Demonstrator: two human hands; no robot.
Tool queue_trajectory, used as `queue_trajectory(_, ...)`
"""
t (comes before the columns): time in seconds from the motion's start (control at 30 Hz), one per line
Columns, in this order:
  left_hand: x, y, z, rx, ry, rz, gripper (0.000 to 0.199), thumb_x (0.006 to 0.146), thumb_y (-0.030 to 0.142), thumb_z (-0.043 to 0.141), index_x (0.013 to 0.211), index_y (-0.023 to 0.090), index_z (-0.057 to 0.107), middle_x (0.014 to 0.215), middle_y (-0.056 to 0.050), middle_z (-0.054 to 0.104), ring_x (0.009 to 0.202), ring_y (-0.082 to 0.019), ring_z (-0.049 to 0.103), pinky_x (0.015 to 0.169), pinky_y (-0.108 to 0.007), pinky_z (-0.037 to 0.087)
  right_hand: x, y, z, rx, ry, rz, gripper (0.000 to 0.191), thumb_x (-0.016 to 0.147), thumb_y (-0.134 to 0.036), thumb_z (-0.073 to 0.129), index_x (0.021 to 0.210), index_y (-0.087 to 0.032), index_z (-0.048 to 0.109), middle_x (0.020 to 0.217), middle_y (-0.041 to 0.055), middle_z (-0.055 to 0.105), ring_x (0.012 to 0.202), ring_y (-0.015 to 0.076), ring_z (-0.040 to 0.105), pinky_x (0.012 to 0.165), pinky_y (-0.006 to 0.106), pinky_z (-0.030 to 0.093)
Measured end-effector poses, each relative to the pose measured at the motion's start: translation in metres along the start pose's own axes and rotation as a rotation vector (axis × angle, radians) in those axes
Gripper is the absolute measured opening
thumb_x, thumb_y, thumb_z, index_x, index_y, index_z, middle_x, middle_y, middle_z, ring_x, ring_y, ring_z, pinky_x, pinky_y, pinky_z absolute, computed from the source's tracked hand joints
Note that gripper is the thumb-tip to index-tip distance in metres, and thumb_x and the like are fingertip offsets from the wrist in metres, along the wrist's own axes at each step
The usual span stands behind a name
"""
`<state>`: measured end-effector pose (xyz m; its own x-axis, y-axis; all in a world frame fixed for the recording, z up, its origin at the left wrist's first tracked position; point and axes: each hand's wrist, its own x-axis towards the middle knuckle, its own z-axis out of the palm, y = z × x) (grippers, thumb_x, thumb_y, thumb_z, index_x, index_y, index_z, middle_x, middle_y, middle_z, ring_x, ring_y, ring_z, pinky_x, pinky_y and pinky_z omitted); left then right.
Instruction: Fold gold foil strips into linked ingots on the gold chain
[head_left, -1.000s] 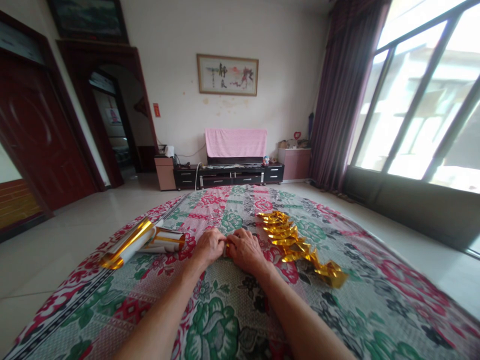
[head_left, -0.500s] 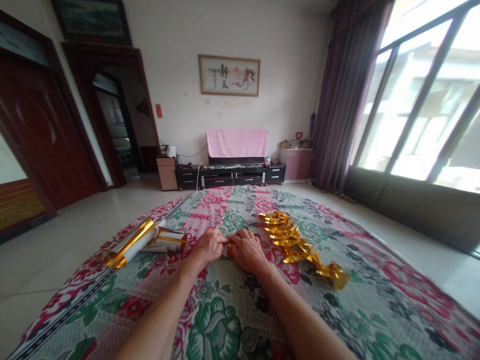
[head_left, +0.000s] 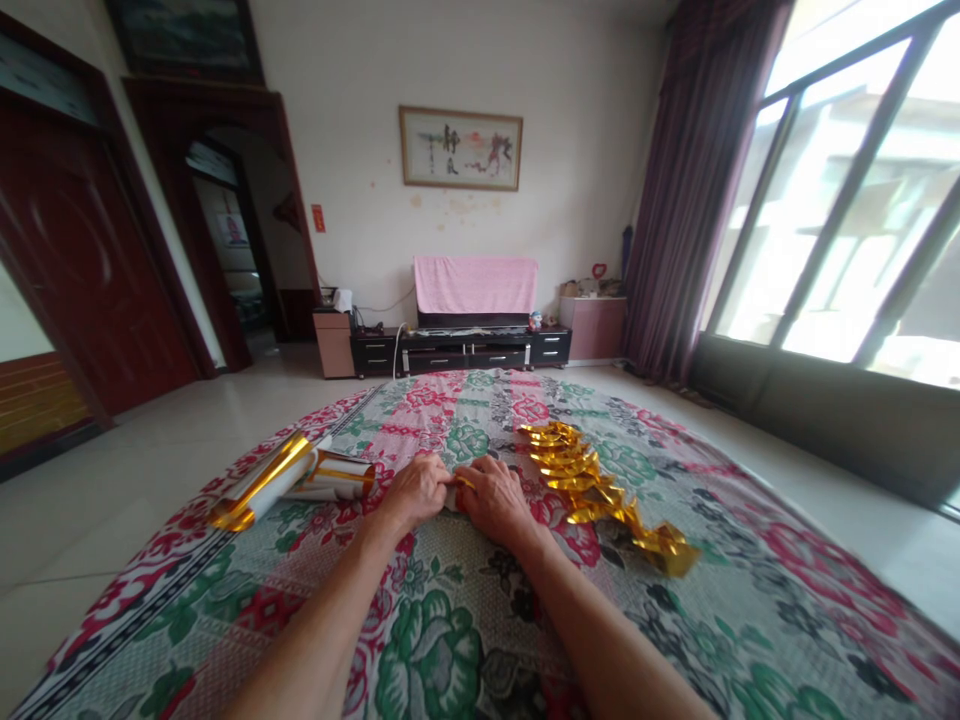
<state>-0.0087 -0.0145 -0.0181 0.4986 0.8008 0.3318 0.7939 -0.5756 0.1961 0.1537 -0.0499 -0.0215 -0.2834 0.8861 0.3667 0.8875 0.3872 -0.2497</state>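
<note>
Both of my hands meet at the middle of the flowered cloth [head_left: 431, 650]. Between them is a small piece of gold foil paper [head_left: 463, 483], mostly hidden by the fingers. My left hand [head_left: 420, 490] pinches its left end, fingers closed. My right hand [head_left: 495, 497] is curled over the right part, fingertips pressed down. To the right lies a row of folded gold foil pieces [head_left: 577, 475], nested one behind another. At the left are curled sheets of gold foil paper with white backs [head_left: 262, 485], loosely rolled.
The cloth covers a broad rounded surface. Beyond it stands a low black cabinet [head_left: 472, 355] with a pink cloth [head_left: 476, 285] draped over something on it. A purple curtain [head_left: 675, 200] and large window are on the right, doors on the left.
My hands stay together at nearly the same spot. A little more gold now shows by the right fingers. The foil row and rolled sheets have not moved.
</note>
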Motion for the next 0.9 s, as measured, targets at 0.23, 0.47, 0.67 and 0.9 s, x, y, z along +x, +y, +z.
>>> queue_trajectory(0.23, 0.0, -0.003, -0.001, -0.096, 0.042, -0.055, 0.038, 0.068, 0.007, 0.043, 0.087, 0.023, 0.072, 0.083, -0.003, 0.065, 0.079, -0.014, 0.057, 0.076, -0.024, 0.044, 0.0, 0.002, 0.003, 0.012, 0.032, -0.011, 0.028, 0.087, -0.033, 0.037, 0.102, -0.034, 0.061, 0.102, 0.002, 0.053, 0.092, 0.0173, 0.045, 0.079, 0.03, 0.031)
queue_trajectory(0.47, -0.001, -0.006, -0.001, -0.09, 0.055, -0.04, 0.041, 0.066, 0.006, 0.042, 0.089, 0.022, 0.072, 0.085, -0.003, 0.065, 0.08, -0.014, 0.057, 0.077, -0.024, 0.045, -0.001, -0.001, 0.0, -0.003, 0.005, 0.001, 0.028, 0.088, -0.032, 0.038, 0.102, -0.034, 0.062, 0.103, 0.0021, 0.053, 0.093, 0.017, 0.045, 0.081, 0.03, 0.031)
queue_trajectory(0.67, -0.004, -0.012, 0.0, -0.094, 0.037, -0.039, 0.036, 0.068, 0.008, 0.044, 0.085, 0.022, 0.073, 0.089, -0.002, 0.066, 0.083, -0.014, 0.058, 0.083, -0.025, 0.044, -0.001, 0.0, 0.0, 0.015, 0.041, -0.015, 0.027, 0.087, -0.032, 0.039, 0.096, -0.033, 0.063, 0.099, 0.0015, 0.053, 0.09, 0.0169, 0.045, 0.078, 0.029, 0.031)
queue_trajectory(0.9, -0.005, -0.015, 0.001, -0.202, 0.131, -0.127, 0.028, 0.075, 0.015, 0.047, 0.091, 0.021, 0.07, 0.091, -0.002, 0.068, 0.084, -0.013, 0.06, 0.078, -0.022, 0.045, 0.0, 0.002, 0.002, 0.031, 0.039, -0.008, 0.027, 0.086, -0.032, 0.039, 0.1, -0.033, 0.062, 0.101, 0.0014, 0.053, 0.091, 0.0168, 0.045, 0.08, 0.029, 0.031)
